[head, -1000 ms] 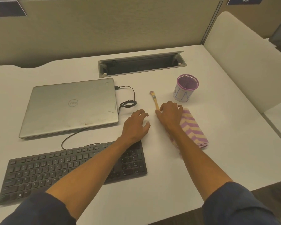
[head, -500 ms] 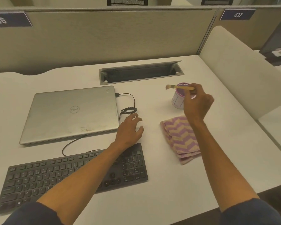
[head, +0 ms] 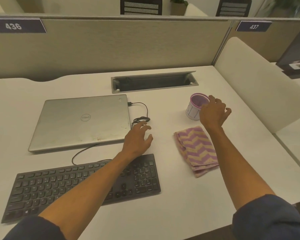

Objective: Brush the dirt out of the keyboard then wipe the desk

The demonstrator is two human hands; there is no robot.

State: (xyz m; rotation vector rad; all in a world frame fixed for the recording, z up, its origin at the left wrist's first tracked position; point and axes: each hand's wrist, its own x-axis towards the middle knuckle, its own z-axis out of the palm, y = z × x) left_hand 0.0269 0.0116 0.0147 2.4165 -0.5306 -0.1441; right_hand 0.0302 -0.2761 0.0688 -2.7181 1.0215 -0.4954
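Keyboard point(head: 87, 184) at table point(head: 180, 213) front, cloth point(head: 196, 149) right. Left hand point(head: 137, 139) loose, empty; right hand point(head: 213, 113) at cup point(head: 196, 106), grip unclear. Brush unseen. Next: grasp cloth flat, wipe in overlapping strokes.

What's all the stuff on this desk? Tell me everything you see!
desk: one, white, under everything
laptop: one, silver, closed, back left
keyboard: one, black, front left
cable: one, black, plugged into the laptop's right side
cloth: one, purple and cream zigzag, folded, right of keyboard
cup: one, purple mesh, behind the cloth
cable tray: one, grey, open, at the back
left hand: open, beside the laptop
right hand: open, at the cup
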